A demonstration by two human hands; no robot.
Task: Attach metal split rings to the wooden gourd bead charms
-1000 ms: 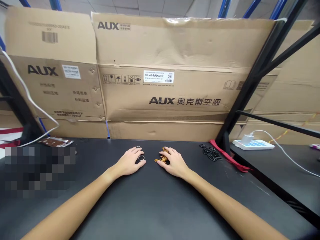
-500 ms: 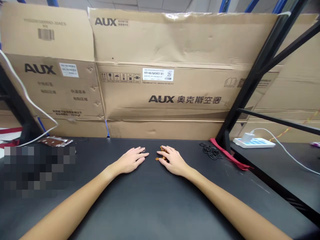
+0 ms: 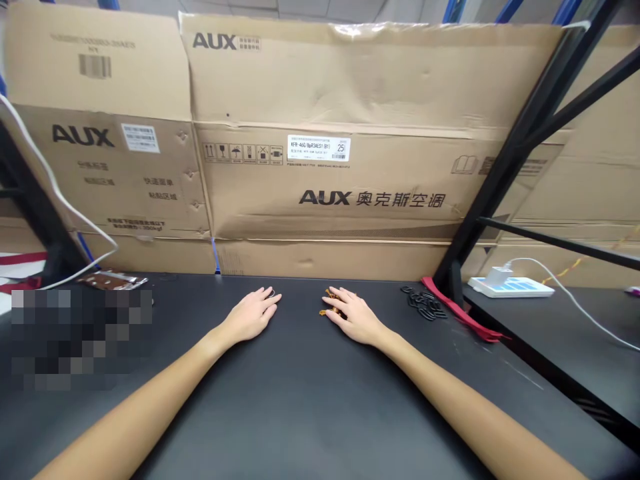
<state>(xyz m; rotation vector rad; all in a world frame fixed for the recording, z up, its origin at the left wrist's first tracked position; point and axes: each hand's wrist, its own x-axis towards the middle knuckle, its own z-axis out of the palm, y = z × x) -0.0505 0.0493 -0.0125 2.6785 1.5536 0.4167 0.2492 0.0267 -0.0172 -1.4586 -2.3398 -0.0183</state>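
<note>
Both my hands lie flat on a black table (image 3: 310,400), palms down. My left hand (image 3: 250,315) has its fingers stretched out over small metal rings; only a sliver of one ring (image 3: 271,291) shows at the fingertips. My right hand (image 3: 353,313) rests with spread fingers on small golden-brown pieces (image 3: 330,301), which peek out at its left side. Neither hand grips anything.
Large AUX cardboard boxes (image 3: 325,147) stand along the table's back edge. A heap of black rings (image 3: 423,303) and a red strap (image 3: 463,317) lie right of my hands by a black rack post (image 3: 500,167). A white power strip (image 3: 510,287) sits far right, a brown packet (image 3: 113,280) far left.
Both hands have slid apart and slightly away from me. The left hand now covers the two rings that showed a second ago.
</note>
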